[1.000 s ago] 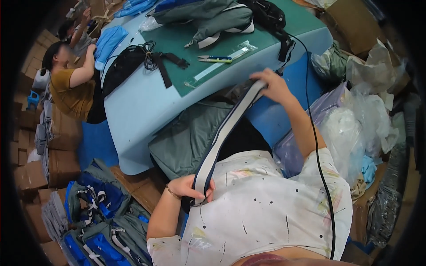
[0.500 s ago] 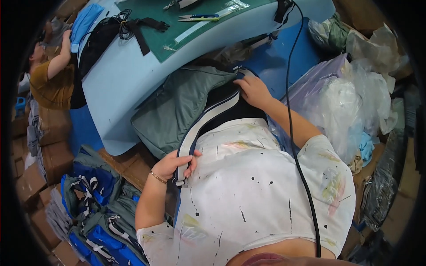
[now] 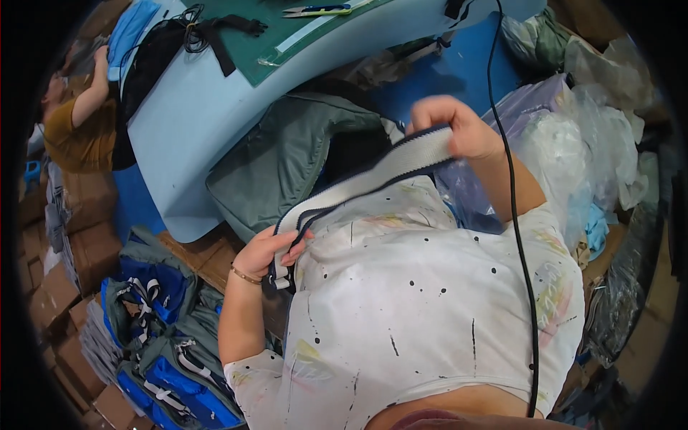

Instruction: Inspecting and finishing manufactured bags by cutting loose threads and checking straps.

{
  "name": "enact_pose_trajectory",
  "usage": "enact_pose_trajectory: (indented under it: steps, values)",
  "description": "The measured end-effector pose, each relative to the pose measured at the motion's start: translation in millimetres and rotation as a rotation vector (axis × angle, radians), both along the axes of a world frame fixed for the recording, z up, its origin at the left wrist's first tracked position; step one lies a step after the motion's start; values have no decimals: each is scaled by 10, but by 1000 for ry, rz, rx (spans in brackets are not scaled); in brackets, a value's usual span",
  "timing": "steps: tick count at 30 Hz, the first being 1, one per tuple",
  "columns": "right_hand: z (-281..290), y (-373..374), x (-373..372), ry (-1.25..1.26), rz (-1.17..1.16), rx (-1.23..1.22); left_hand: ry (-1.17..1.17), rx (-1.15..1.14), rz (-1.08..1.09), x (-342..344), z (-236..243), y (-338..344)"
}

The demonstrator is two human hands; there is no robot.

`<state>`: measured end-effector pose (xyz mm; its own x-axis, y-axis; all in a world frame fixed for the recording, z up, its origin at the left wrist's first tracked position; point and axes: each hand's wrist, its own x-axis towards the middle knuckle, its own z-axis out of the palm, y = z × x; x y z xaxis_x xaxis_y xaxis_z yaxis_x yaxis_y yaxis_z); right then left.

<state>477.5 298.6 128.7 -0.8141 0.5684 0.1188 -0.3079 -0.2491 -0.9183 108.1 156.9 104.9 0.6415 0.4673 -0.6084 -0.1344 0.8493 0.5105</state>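
A long white strap with dark edging [image 3: 358, 185] stretches across my chest. My right hand [image 3: 459, 127] grips its upper end, fingers closed around it. My left hand [image 3: 269, 252] pinches its lower end near my waist. Behind the strap a grey-green bag [image 3: 287, 154] lies on my lap, against the edge of the light blue table [image 3: 193, 107]. A black cable [image 3: 512, 208] runs down over my right shoulder.
A green cutting mat [image 3: 287, 36] with scissors [image 3: 315, 10] and black straps [image 3: 179, 43] lies on the table. Another person [image 3: 79, 129] in an ochre top works at the far left. Blue and grey bags [image 3: 165, 330] pile by cardboard boxes at lower left. Plastic bags [image 3: 580, 136] heap on the right.
My right hand has pulled back from the table toward my chest, lifting the strap's upper end. My view has tilted down, so less of the table shows.
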Motion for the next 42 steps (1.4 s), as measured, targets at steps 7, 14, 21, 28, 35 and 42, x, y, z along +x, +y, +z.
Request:
enact_pose_trajectory:
  steps: [7,14,21,28,35,42]
  values:
    - [84,-532,-1102,-8,-2,982,238,78,-4,519,-193,276]
    - [-276,-798,-1734,-136,188,1271,209,-10,17,537,-261,449]
    - [-259,-997,-1713,-114,241,1237,107,-153,84,529,-378,526]
    - [-326,-965,-1718,-66,223,1193,-128,-47,215,814,-90,458]
    - [-230,-658,-1419,83,-77,1322,171,207,50,681,-195,430]
    - [-622,-132,-681,-293,-125,1246,66,97,-158,654,-162,582]
